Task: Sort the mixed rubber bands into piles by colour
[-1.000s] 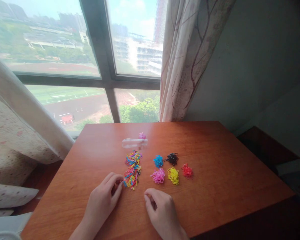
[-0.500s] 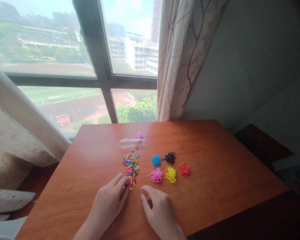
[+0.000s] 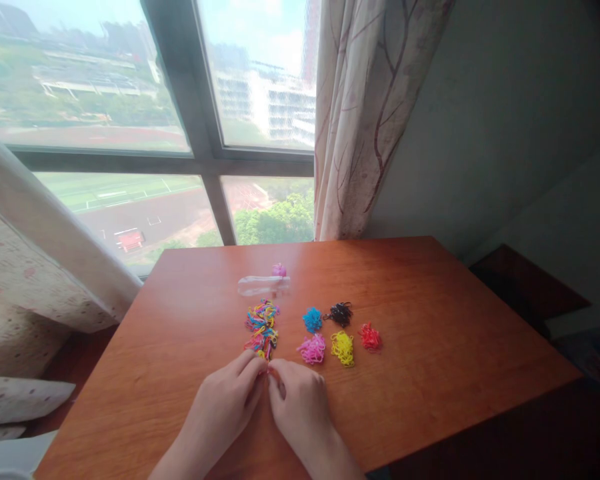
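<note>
1. Two bare hands meet at the lower centre of the frame, over a reddish-brown, glossy wooden table [image 3: 455, 340]. The left hand [image 3: 229, 398] and the right hand [image 3: 301, 400] have curled fingers, their fingertips together in a pinch. Whether a band is caught between them is too small to tell.

2. A long, loose heap of small, multicoloured, rubbery-looking bands [image 3: 262, 324] lies just above the fingertips in the frame. Its long axis runs up the frame, away from the hands, leaning neither way much.

3. The left hand is nearer this heap: its fingers overlap the lower end in view, though actual contact is unclear.

4. Right of centre sit five single-colour piles of similar bands: bright blue [image 3: 313, 320] and black [image 3: 341, 313] above, pink [image 3: 311, 348], yellow [image 3: 343, 349] and red [image 3: 370, 338] below. All lie up and to the right of the right hand's fingertips; pink is nearest, red farthest right.

5. Above the mixed heap rests a clear, flattened plastic pouch [image 3: 255, 286].
</note>
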A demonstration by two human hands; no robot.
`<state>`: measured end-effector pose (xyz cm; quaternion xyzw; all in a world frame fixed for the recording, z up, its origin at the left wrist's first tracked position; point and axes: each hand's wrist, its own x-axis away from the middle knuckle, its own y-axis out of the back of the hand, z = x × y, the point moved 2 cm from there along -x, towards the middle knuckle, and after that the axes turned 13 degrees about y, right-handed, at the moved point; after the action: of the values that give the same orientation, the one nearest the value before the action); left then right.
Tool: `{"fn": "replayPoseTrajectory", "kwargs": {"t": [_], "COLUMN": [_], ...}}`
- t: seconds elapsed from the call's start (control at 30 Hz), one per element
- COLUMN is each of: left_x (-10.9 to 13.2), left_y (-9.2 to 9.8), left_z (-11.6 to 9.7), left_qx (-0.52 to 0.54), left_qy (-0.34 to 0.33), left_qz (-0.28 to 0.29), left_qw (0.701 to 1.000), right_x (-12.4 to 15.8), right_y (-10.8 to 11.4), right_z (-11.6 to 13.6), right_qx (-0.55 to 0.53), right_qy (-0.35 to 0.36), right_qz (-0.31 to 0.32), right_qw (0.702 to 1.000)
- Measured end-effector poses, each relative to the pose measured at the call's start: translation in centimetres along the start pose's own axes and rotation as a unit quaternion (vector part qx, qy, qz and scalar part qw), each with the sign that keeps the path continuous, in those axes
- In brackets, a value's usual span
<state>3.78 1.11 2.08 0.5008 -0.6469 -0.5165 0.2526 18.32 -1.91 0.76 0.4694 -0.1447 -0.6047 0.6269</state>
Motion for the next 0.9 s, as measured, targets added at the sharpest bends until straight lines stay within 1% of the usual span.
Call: {"fn": "replayPoseTrajectory", "kwargs": {"t": [0.23, 0.43, 0.67, 0.9], "left_x": [0.23, 0.16, 0.10, -0.08], "left_y": [0.17, 0.36, 0.24, 0.87], "left_z": [0.16, -0.05, 0.10, 0.70], "left_qx": [0.006, 0.025, 0.004, 0.005], "left_qy": [0.003, 0.008, 0.003, -0.001], "left_qz": [-0.003, 0.002, 0.015, 0.015], "left_qw": [1.000, 1.000, 1.000, 1.000], "right_x": [0.14, -0.07, 0.08, 0.17], "right_y": [0.22, 0.12, -0.01, 0.59], "right_z": [-0.03, 0.11, -0.06, 0.08], "right_qx": [-0.001, -0.020, -0.012, -0.034], "right_qy": [-0.014, 0.017, 0.000, -0.014], "right_qz": [-0.002, 0.013, 0.004, -0.020], "right_qw": [1.000, 1.000, 1.000, 0.999]}}
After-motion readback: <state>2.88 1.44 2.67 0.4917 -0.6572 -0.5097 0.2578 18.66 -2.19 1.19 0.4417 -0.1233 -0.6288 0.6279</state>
